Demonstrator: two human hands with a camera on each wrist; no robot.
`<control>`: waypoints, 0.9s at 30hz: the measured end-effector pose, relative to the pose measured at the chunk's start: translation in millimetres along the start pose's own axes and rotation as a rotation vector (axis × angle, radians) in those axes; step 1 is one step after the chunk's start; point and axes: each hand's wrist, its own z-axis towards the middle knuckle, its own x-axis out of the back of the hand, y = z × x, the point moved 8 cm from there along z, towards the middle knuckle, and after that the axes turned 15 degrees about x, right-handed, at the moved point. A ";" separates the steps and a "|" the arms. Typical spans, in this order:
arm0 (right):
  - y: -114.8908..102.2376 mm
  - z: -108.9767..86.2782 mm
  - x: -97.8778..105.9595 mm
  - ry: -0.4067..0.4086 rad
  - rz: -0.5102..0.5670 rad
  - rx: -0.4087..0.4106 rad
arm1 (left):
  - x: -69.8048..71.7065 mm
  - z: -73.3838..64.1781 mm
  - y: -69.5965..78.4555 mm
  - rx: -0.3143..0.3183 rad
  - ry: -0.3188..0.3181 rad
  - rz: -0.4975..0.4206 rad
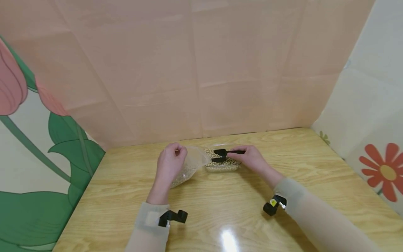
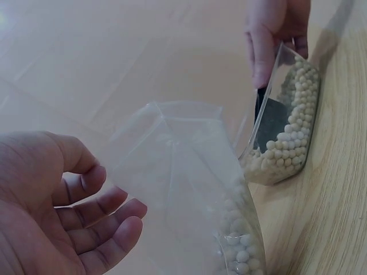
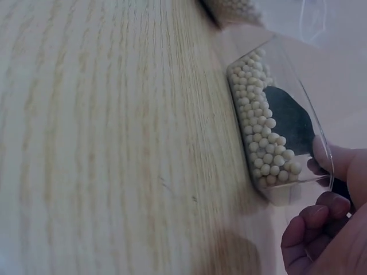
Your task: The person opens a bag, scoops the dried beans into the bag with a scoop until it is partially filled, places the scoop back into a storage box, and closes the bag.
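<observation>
My left hand pinches the upper edge of a clear plastic bag between thumb and index finger, its other fingers loosely curled. Small pale balls lie low in the bag. Just right of the bag's mouth, a clear rectangular container stands on the table, partly filled with similar beige balls. My right hand grips the handle of a small black shovel at the container's right end. The shovel's blade reaches inside, against the balls, showing dark through the clear wall in both wrist views.
A light wood-grain table carries everything. Behind it hangs a plain pinkish sheet. Flower-printed cloth stands at the right and left sides. Black camera mounts sit on both sleeved wrists.
</observation>
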 end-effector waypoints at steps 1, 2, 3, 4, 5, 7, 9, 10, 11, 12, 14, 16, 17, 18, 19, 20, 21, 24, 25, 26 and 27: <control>1.2 -0.5 0.1 0.003 0.015 -0.003 | -0.2 0.2 0.1 0.000 0.002 0.000; 2.5 -0.8 0.1 0.006 0.031 -0.004 | -0.4 0.3 0.2 -0.001 0.004 0.000; 3.7 -1.3 0.1 0.008 0.046 -0.003 | -0.7 0.5 0.4 -0.002 0.005 -0.001; 5.1 -2.0 0.1 0.011 0.070 -0.006 | -1.0 0.8 0.4 -0.002 0.005 -0.002; 6.8 -2.7 0.0 0.013 0.092 -0.013 | -1.3 1.0 0.5 -0.003 0.004 -0.004; 9.5 -3.7 -0.1 0.018 0.121 -0.018 | -1.9 1.6 0.3 -0.005 0.001 -0.011; 11.3 -4.7 0.4 0.023 0.127 -0.015 | -2.4 2.5 -0.4 -0.004 -0.003 -0.020; 12.3 -5.0 0.7 0.026 0.134 -0.013 | -2.6 3.0 -1.0 -0.003 -0.004 -0.025; 13.0 -5.2 0.9 0.029 0.134 -0.008 | -2.6 3.5 -1.8 0.000 -0.006 -0.030; 13.4 -5.4 1.0 0.033 0.135 -0.002 | -2.4 4.0 -2.6 0.004 -0.006 -0.035; 14.2 -6.0 0.8 0.045 0.144 0.001 | -1.8 4.8 -4.1 0.010 -0.008 -0.043; 14.8 -7.2 0.2 0.055 0.171 -0.004 | -1.1 5.3 -5.2 0.017 -0.010 -0.046; 15.2 -8.2 0.0 0.064 0.188 -0.015 | -0.9 5.5 -5.6 0.020 -0.010 -0.046; 15.6 -9.3 -0.1 0.072 0.212 -0.026 | -0.5 5.7 -6.0 0.024 -0.010 -0.047; 15.9 -10.4 -0.2 0.080 0.238 -0.037 | -0.3 5.8 -6.2 0.027 -0.010 -0.047; 16.1 -11.5 -0.2 0.083 0.262 -0.044 | -0.1 6.1 -6.5 0.031 -0.010 -0.046; 16.5 -12.5 -0.2 0.090 0.294 -0.053 | 0.1 6.2 -7.0 0.037 -0.010 -0.046; 17.1 -14.5 1.7 0.104 0.346 -0.064 | 0.5 6.7 -7.6 0.047 -0.009 -0.045; 16.9 -14.9 2.7 0.105 0.347 -0.063 | 0.4 6.7 -7.6 0.049 -0.010 -0.046; 16.7 -15.2 4.0 0.108 0.343 -0.060 | 0.3 6.8 -7.7 0.052 -0.012 -0.046; 16.1 -15.5 5.3 0.114 0.341 -0.059 | 0.1 6.8 -7.7 0.053 -0.014 -0.046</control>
